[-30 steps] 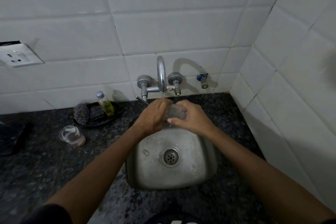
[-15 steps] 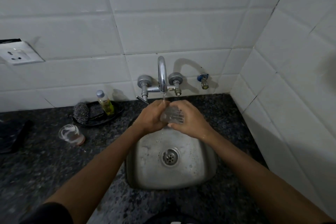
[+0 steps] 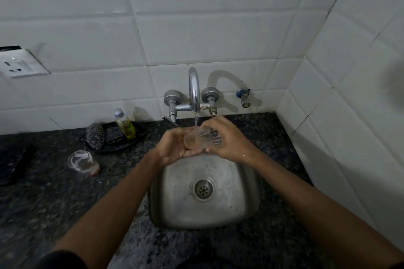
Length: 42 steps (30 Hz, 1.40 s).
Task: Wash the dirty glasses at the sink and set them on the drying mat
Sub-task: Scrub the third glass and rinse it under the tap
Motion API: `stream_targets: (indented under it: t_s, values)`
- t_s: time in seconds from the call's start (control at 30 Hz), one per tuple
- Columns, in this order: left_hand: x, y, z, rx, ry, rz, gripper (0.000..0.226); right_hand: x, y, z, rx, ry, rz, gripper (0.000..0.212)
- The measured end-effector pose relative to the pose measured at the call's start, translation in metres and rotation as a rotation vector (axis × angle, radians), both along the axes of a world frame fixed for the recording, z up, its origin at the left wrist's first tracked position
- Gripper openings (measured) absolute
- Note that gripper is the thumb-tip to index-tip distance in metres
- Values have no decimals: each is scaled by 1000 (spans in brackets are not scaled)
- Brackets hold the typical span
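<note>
over the steel sink (image 3: pixel 247 209), under the running tap (image 3: pixel 194 91): clear glass (image 3: pixel 202 140) held tilted between both hands, stream striking near its rim. left hand (image 3: pixel 175 148) curled round the base end; right hand (image 3: pixel 227 140) wrapped over the ribbed side, fingers bent around it. compared with a second ago: glass turned, mouth now more toward the left hand, water now plainly visible falling on it; hands shifted only slightly. on the dark counter (image 3: pixel 43 203), left of the sink: second dirty glass (image 3: pixel 83 162) lying on its side, unmoved. behind it: black dish (image 3: pixel 113 140) bearing a scrubber (image 3: pixel 95 138) and a yellow bottle (image 3: pixel 124 123).
</note>
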State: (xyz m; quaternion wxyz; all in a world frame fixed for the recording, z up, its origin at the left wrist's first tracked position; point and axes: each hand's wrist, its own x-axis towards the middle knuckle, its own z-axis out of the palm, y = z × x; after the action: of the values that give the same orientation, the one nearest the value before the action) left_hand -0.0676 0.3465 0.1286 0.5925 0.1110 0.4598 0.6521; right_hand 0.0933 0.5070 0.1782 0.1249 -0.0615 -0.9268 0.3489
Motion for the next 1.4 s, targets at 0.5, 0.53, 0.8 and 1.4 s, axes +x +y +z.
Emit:
stream_targets:
  t_s: [0.5, 0.53, 0.8, 1.4]
  values:
    - [34, 29, -31, 139, -284, 431, 37, -14, -13, 5, 386, -13, 140, 24]
    - [37, 29, -32, 118, -298, 454, 44, -17, -12, 9, 360, -95, 169, 21]
    - [22, 30, -18, -195, -225, 310, 38, -36, 19, 3, 845, -133, 564, 31]
    - [22, 36, -16, -96, -405, 596, 48, -61, 3, 25, 800, -266, 565, 23]
